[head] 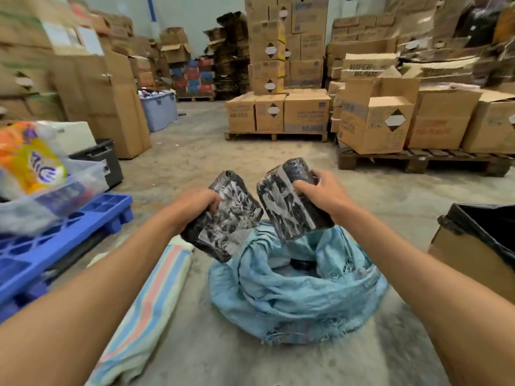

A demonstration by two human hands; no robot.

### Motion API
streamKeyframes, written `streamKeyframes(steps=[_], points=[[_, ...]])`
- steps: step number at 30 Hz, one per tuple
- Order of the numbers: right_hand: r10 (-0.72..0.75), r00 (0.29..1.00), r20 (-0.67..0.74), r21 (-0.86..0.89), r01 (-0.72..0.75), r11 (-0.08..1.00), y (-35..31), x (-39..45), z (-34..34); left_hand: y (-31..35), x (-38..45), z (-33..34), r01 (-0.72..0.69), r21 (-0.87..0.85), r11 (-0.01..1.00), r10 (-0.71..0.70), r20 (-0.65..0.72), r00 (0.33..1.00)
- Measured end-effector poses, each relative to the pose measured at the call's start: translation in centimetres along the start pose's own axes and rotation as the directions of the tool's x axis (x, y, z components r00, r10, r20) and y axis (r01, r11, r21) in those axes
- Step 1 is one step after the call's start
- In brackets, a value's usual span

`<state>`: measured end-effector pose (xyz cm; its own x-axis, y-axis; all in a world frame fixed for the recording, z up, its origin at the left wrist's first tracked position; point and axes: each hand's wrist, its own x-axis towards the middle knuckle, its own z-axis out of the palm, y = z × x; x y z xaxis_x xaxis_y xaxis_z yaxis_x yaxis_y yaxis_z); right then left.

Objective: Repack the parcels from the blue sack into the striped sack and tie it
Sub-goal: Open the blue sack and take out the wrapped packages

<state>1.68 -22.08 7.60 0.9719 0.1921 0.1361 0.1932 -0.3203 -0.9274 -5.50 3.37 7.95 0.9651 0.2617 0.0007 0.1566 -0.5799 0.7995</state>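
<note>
Parcels, two of them, black and wrapped in clear film, held above the floor over the sack they belong to. My left hand [201, 205] grips the left parcel [223, 215] along its near-left edge, fingers curled over the top face and the block tilted down toward me. My right hand [320, 195] grips the right parcel [291, 197] from its right side, fingers wrapped round the upper end. The two parcels sit close together, a narrow gap between them, not touching. Below them the blue sack [298, 291] lies slumped on the concrete floor [278, 162], its mouth open and rumpled, with dark and pale contents partly visible inside. The striped sack [150, 299] lies flat on the floor just left of the blue one, under my left forearm. A blue plastic pallet [55, 243] stands further left. Cardboard boxes [278, 112] on wooden pallets fill the background, and a box lined with black plastic [479, 246] stands at the right edge.
</note>
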Motion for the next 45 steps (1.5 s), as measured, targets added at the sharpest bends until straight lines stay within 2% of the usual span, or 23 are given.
streamKeyframes(steps=[2,7,11,15,18,21,25,29,32,40,43,45], points=[[0.01,1.0,0.028,0.014,-0.011,1.0,0.8,-1.4,2.0,-2.4,-1.6,0.2,0.058,0.151,0.987,-0.048,-0.068,0.997],[-0.039,0.976,0.215,-0.05,0.05,0.997,2.6,-5.7,6.3,-9.9,-5.5,1.0,0.152,0.465,0.872,-0.155,-0.032,0.987],[-0.01,0.944,0.329,-0.069,0.034,0.997,4.8,-9.8,8.7,-14.9,-8.6,2.7,0.077,0.633,0.77,-0.138,0.047,0.989],[0.078,0.941,0.33,-0.15,-0.029,0.988,9.1,-12.9,11.0,-20.2,-10.8,4.9,-0.073,0.674,0.735,-0.046,0.157,0.986],[0.129,0.911,0.392,-0.213,-0.047,0.976,12.5,-14.5,13.5,-23.8,-11.7,7.0,-0.172,0.671,0.721,0.017,0.231,0.973],[0.101,0.908,0.407,-0.335,0.046,0.941,16.1,-16.4,16.3,-27.0,-12.8,8.8,-0.274,0.709,0.649,0.097,0.28,0.955],[-0.046,0.88,0.473,-0.498,0.31,0.81,19.7,-18.8,19.1,-30.6,-13.5,9.8,-0.37,0.75,0.548,0.133,0.359,0.924],[-0.138,0.841,0.523,-0.68,0.509,0.528,22.6,-20.0,20.8,-33.8,-14.1,10.5,-0.355,0.735,0.578,0.11,0.361,0.926],[-0.12,0.835,0.537,-0.734,0.532,0.423,23.5,-20.7,20.9,-35.8,-14.7,11.0,-0.363,0.73,0.579,0.078,0.393,0.916],[-0.099,0.912,0.398,-0.85,0.407,0.334,23.8,-21.8,21.3,-36.7,-14.2,10.7,-0.366,0.675,0.64,0.067,0.426,0.902],[-0.081,0.938,0.336,-0.873,0.343,0.348,23.5,-21.7,21.3,-36.4,-13.9,11.1,-0.294,0.647,0.704,0.028,0.388,0.921],[-0.067,0.931,0.36,-0.867,0.36,0.345,23.6,-21.6,21.3,-36.2,-13.6,11.2,-0.306,0.624,0.719,0.046,0.397,0.917]])
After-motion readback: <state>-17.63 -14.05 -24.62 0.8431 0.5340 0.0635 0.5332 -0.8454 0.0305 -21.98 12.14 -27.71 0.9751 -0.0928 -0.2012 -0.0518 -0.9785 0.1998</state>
